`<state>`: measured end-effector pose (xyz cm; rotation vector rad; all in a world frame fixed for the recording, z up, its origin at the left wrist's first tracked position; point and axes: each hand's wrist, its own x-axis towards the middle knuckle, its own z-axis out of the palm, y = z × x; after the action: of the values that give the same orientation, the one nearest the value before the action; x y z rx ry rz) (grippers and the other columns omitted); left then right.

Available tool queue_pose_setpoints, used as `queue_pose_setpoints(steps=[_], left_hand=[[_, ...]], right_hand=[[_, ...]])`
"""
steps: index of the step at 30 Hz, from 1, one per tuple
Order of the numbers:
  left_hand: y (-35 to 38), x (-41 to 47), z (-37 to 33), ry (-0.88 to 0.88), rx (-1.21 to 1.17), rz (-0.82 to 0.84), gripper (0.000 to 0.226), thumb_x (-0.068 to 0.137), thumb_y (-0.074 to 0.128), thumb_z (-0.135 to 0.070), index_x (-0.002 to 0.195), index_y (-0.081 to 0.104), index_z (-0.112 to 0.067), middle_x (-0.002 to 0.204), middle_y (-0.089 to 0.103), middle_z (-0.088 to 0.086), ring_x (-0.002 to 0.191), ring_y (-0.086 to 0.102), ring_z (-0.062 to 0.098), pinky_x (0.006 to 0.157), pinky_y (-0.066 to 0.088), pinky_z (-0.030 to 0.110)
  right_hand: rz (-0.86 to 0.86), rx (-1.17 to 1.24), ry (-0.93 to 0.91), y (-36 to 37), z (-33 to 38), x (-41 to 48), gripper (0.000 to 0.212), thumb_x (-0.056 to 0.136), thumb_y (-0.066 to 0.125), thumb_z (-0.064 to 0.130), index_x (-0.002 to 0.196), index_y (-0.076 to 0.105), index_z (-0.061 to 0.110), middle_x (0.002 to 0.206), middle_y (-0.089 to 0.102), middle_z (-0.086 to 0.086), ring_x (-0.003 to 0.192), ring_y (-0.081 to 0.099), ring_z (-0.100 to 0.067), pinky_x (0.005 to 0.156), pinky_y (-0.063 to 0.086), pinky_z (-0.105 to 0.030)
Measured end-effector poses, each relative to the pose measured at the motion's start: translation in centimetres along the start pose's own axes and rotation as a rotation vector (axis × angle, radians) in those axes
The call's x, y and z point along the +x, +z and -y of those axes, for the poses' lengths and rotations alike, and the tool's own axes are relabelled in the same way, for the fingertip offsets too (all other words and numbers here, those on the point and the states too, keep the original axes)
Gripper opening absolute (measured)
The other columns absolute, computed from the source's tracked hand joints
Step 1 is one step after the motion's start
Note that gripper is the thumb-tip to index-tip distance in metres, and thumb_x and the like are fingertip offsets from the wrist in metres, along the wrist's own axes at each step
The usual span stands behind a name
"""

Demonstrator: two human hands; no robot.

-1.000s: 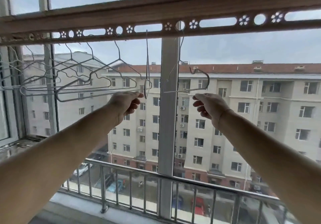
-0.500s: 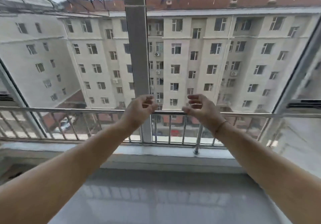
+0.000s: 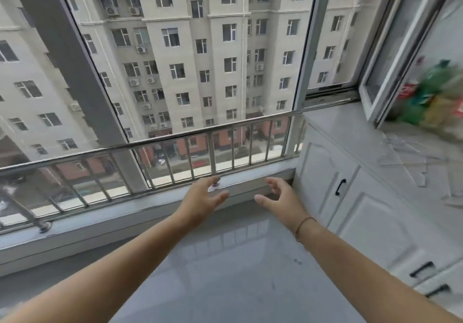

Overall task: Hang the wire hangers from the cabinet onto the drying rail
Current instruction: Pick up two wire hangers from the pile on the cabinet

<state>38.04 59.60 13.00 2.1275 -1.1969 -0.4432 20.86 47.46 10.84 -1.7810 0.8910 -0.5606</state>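
Your left hand and right hand reach forward, fingers spread, holding nothing, above open grey floor. At 3 o'clock, thin wire hangers lie blurred on the white cabinet surface; the steel railing edges 12 o'clock.

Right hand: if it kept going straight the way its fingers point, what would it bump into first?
Probably the window ledge just beyond the right hand, below the railing. Nothing shows between them, though depth is hard to judge. The white cabinet lies off to its right.
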Motion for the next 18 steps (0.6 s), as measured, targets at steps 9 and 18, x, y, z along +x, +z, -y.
queue_pose_setpoints(steps=[9,18], left_hand=[[13.9,6.3,-11.9,0.127,0.041,0.151,0.057,0.086,0.062,-0.041,0.135,0.048,-0.017,0.138,0.05,0.005,0.131,0.041,0.022,0.11,0.03,0.035],[25.4,10.4,-21.7,0.183,0.002,0.262,0.057,0.085,0.062,-0.042,0.134,0.049,-0.017,0.139,0.048,0.006,0.131,0.041,0.024,0.11,0.032,0.041]], right_hand=[[-0.249,-0.055,0.155,-17.6,-8.4,-1.7,0.055,0.08,0.069,0.027,0.129,0.047,0.017,0.136,0.044,-0.005,0.128,0.04,-0.014,0.102,0.034,-0.027],[-0.467,-0.051,0.255,-31.1,-15.3,-2.1,0.051,0.081,0.069,0.024,0.126,0.049,0.014,0.134,0.046,-0.008,0.127,0.042,-0.016,0.102,0.036,-0.028]])
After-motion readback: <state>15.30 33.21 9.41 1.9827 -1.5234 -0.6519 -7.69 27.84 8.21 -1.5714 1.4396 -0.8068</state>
